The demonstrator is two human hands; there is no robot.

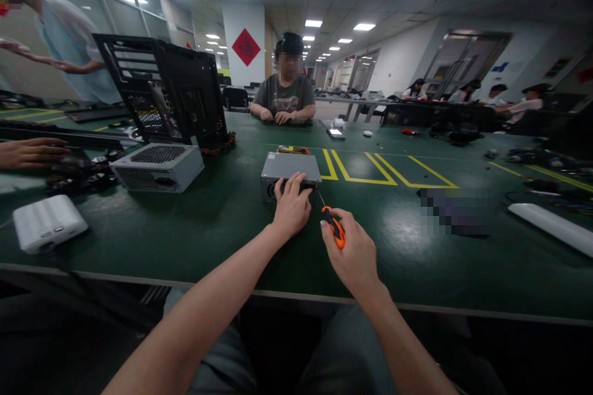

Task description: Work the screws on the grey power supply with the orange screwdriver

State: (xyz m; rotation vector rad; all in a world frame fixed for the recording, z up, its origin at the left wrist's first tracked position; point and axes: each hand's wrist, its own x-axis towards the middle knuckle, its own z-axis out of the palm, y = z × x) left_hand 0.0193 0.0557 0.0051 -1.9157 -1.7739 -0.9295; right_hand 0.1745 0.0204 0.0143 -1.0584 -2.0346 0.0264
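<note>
A grey computer power supply (pixel 291 165) rests on the green table in front of me, with a bundle of coloured cables at its far side. My left hand (pixel 293 205) grips its near face, the fingers reaching up over the top edge and covering part of that face. In my right hand (pixel 351 247) is a screwdriver (pixel 334 227) with an orange and black handle. Its thin shaft points up and left to the power supply's near right corner; whether the tip touches a screw is too small to tell.
To the left stand a second power supply (pixel 160 166) and a black computer case (pixel 171 92). A white power bank (pixel 49 222) lies near the front edge. Another person's hand (pixel 32 153) reaches in at left. A person (pixel 287 92) sits opposite. A white bar (pixel 553 228) lies right.
</note>
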